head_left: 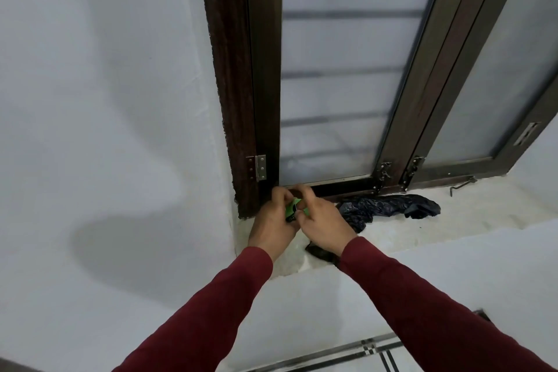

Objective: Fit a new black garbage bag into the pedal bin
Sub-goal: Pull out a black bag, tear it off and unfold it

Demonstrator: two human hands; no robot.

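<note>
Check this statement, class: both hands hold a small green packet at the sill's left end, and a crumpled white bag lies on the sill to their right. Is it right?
Not quite. The head view shows the crumpled bag is black, not white. The rest holds: left hand and right hand hold the green packet at the sill's left end.

Your view is evenly lit, cool diffuse daylight through the frosted window (341,93), a soft broad shadow on the white wall (105,130) at left (edges blurred), no glare, wide-angle bending of the window frame (238,75), slight overall softness
</note>
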